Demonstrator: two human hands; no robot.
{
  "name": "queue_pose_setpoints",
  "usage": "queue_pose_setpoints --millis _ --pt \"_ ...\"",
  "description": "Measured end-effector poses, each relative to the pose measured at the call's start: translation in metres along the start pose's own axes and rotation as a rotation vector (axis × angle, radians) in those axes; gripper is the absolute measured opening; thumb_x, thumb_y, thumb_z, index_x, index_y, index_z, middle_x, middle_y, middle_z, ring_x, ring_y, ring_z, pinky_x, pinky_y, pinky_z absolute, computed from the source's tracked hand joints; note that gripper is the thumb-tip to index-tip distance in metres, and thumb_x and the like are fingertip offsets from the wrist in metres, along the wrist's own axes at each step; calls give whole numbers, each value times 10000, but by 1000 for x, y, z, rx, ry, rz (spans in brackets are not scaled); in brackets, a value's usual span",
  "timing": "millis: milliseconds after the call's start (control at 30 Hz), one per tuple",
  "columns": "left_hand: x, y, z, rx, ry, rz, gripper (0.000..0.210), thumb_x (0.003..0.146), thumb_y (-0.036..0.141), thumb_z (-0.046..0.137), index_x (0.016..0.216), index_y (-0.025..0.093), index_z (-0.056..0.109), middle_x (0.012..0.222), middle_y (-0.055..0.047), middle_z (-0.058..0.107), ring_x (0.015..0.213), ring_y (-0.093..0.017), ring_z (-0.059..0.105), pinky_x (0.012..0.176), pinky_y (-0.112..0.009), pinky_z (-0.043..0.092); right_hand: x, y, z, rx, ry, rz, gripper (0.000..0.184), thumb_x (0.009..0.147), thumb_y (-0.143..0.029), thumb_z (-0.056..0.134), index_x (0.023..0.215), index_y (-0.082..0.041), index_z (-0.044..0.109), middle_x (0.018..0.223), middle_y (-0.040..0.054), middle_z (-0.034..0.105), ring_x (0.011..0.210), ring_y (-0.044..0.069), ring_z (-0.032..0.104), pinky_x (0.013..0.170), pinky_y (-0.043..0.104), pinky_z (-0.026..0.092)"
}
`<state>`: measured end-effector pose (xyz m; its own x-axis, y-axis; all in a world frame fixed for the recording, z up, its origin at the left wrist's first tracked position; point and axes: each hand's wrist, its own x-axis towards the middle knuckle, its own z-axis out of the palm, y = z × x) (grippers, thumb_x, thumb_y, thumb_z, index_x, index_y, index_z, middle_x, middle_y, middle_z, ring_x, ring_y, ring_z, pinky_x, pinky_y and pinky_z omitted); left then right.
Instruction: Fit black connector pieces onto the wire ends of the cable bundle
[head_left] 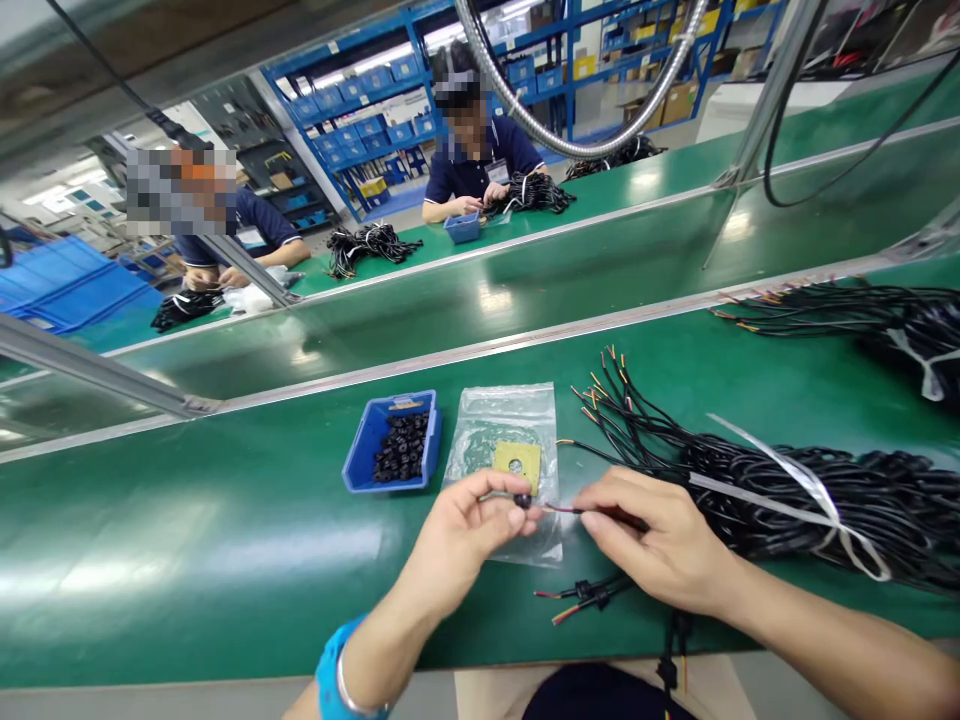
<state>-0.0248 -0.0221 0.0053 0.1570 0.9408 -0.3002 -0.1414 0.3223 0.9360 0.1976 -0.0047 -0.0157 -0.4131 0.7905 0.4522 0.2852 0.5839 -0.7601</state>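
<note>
Between the thumb and fingers of my left hand [480, 525] is a small round black grommet [523, 500]. My right hand [656, 535] pinches a black cable close to its stripped end, whose thin coloured wires [559, 509] point at the grommet; whether they touch I cannot tell. Under my left hand lies a clear zip bag [491, 410] with a yellow square [529, 460] that has a hole. A blue bin [352, 465] of black grommets [403, 445] stands left of the bag. Below my right hand, cable ends carrying black grommets [596, 594] rest on the table.
A large tied bundle of black cables [810, 490] lies at right, and another bundle [915, 330] behind it. A metal rail [450, 355] borders the green table [225, 540]. Two people sit across the line with cable bundles [371, 245]. A flexible metal conduit [585, 150] hangs overhead.
</note>
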Motion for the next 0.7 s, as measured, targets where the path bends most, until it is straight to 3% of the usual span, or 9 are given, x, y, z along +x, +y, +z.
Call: queue_pose_setpoints --millis 267,700 --pt "-21 -39 31 -299 235 57 279 622 262 908 842 216 742 832 -16 757 710 -133 723 679 -206 593 -1 -4 -4 18 -3 -52 131 873 -168 580 869 -167 711 639 10 592 549 101 533 504 216 422" --pt "-20 -46 38 -339 291 143 219 661 216 885 858 192 791 781 -34 779 681 -143 746 659 -191 615 -3 0 -5 -26 16 -136 131 866 -122 579 869 -154 706 646 6 573 553 104 522 503 221 400"
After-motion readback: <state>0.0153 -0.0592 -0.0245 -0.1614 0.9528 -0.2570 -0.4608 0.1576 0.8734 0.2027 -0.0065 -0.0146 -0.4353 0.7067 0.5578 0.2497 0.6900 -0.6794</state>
